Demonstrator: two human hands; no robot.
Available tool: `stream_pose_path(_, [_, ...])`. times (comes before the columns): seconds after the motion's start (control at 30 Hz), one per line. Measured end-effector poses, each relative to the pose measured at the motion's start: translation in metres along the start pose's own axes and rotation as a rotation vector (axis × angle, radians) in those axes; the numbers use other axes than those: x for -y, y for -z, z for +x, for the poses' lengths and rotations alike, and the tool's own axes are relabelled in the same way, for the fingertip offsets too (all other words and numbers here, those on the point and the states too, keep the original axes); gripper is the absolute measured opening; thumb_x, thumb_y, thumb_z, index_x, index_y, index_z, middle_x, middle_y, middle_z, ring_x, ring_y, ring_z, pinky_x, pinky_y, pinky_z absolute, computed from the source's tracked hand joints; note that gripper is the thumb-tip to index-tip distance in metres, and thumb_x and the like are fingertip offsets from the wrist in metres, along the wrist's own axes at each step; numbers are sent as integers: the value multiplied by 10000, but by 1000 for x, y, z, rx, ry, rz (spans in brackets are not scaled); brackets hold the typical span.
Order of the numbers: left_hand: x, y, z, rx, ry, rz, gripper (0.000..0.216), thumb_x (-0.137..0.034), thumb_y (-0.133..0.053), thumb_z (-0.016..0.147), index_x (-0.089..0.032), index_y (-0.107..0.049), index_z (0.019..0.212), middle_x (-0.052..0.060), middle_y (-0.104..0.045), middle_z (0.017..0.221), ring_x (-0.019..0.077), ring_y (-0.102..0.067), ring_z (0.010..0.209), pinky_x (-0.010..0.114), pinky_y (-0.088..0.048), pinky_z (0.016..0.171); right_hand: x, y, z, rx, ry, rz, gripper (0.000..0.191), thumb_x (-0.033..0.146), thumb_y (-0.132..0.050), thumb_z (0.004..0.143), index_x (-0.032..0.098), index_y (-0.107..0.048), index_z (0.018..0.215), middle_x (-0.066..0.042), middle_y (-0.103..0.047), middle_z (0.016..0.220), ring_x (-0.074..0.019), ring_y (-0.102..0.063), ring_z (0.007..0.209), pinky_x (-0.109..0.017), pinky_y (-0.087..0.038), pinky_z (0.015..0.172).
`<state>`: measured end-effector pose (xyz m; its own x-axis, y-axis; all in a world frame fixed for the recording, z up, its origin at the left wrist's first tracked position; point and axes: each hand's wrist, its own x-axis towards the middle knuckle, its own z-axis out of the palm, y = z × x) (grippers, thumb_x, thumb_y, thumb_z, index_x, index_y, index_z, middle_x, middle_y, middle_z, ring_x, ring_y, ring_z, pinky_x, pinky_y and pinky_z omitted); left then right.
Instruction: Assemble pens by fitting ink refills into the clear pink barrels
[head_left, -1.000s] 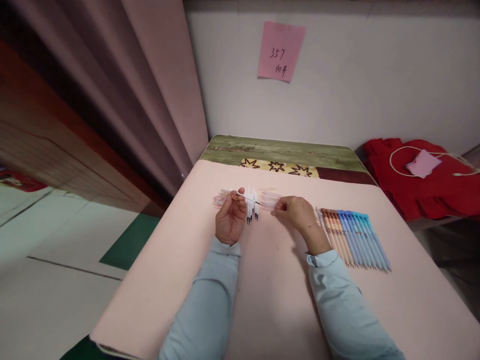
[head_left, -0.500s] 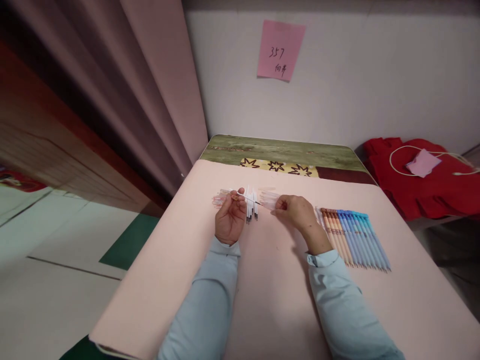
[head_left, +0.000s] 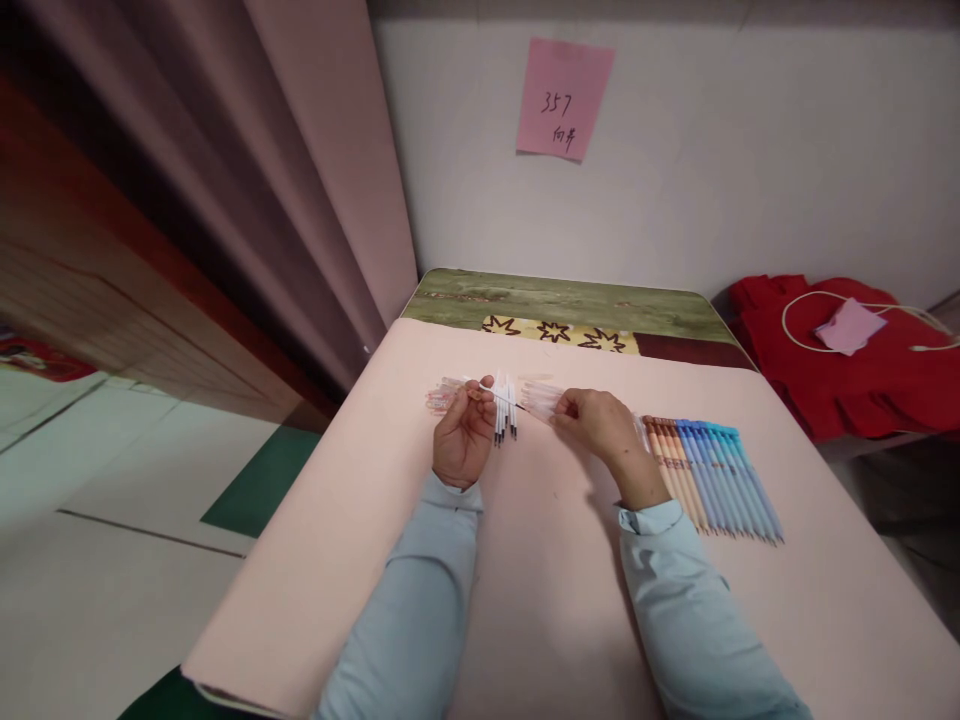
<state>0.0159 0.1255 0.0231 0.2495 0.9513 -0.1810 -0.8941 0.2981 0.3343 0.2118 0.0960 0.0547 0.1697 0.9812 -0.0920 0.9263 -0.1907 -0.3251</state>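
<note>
My left hand (head_left: 462, 438) is closed, pinching a thin white pen refill (head_left: 495, 397) whose dark tip points right. My right hand (head_left: 600, 425) is closed on a clear pen barrel (head_left: 538, 400), its open end close to the refill's tip. Between and behind my hands lie several white refills (head_left: 504, 420) side by side on the pink table cover (head_left: 547, 560). A few clear pinkish pen parts (head_left: 441, 397) lie left of my left hand. A row of several assembled pens (head_left: 709, 475), orange ones then blue ones, lies right of my right wrist.
The table's far end (head_left: 562, 300) shows green wood and a yellow patterned strip. A pink note (head_left: 562, 98) hangs on the wall. Red cloth (head_left: 840, 370) with a white cord and pink paper lies at the right. A curtain (head_left: 300, 180) hangs at the left.
My right hand has brought the clear barrel slightly left, closer to the refill tip. My left hand has barely moved.
</note>
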Motion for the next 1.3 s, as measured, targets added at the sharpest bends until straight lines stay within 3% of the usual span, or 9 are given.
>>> stream_pose_path(0.2, [2,-1,0,11,19,20,369,-144,-377,1018,-92,-696,840,128,-690,1026,69,-640,764,159,-563,709,0,-4,2,50,-52,-78,172,423,-716,762,252,-725,783,-36,-728,785,-191,-612,709,-274,-306,571])
stream_pose_path(0.5, [2,-1,-1,8,27,28,386,-138,-366,1018,-91,-700,830,131,-688,1017,68,-639,760,157,-566,709,1,-8,1,10,-71,-72,85,325,-671,760,280,-743,771,-24,-731,781,-195,-621,727,-278,-309,577])
stream_pose_path(0.67, [0,1,0,8,16,27,403,-143,-343,1023,-97,-699,839,121,-689,1023,66,-642,770,151,-561,715,1,-1,1,61,-34,-40,53,268,-662,729,253,-713,734,-16,-714,749,-179,-597,695,-267,-310,567])
stream_pose_path(0.77, [0,1,1,2,-6,17,384,-135,-359,1018,-100,-698,842,120,-696,1020,68,-640,769,160,-565,710,0,2,0,99,5,54,19,240,-690,706,235,-691,724,5,-705,745,-149,-583,677,-250,-316,569])
stream_pose_path(0.87, [-1,1,1,-24,-21,2,356,-132,-387,1011,-101,-698,842,120,-706,1008,70,-642,767,167,-567,708,-4,3,0,101,36,152,100,226,-701,701,225,-701,801,17,-703,763,-129,-575,662,-237,-327,574])
stream_pose_path(1.3, [0,2,3,-82,-57,-10,324,-142,-418,1005,-106,-698,845,115,-713,1020,75,-650,775,196,-556,750,-19,-2,1,223,149,725,250,361,-638,746,162,-722,872,18,-603,656,-113,-486,588,-230,-358,558])
